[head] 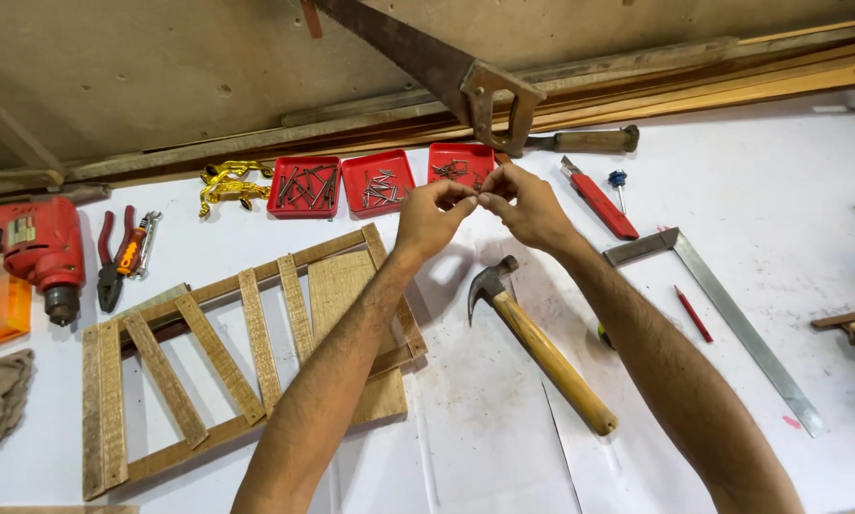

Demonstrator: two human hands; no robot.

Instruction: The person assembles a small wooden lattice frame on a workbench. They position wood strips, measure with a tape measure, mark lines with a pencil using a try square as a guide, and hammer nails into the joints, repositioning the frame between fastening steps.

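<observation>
Several tools lie spread over the white table (484, 447), and the hammer (541, 352) near its middle serves as the marker. Far left of the hammer sits a red drill (37, 249), with red-handled pliers (115, 262) just beside it. Nearer the hammer, still to its left, lies a slatted wooden frame (246, 352). Beyond the frame are two gold handles (229, 186) and three red trays of nails and screws: the left tray (304, 187), the middle tray (378, 183) and the right tray (461, 164). Just beyond the hammer's head, the left hand (427, 217) and the right hand (527, 205) meet in the air. Each has its thumb and forefinger closed in a fine pinch, tip to tip with the other hand's. Whatever they pinch is too small to make out. Since they hover close before the right tray, it is probably a small fastener from there, being sorted or turned between the fingers. Any further handling calls for a light, steady pinch, as so small a piece slips easily. A saw (427, 57) leans on the wall beyond the hands. Right of the hammer lie a red utility knife (599, 202), a red pencil (694, 314) and a steel try square (732, 314).
</observation>
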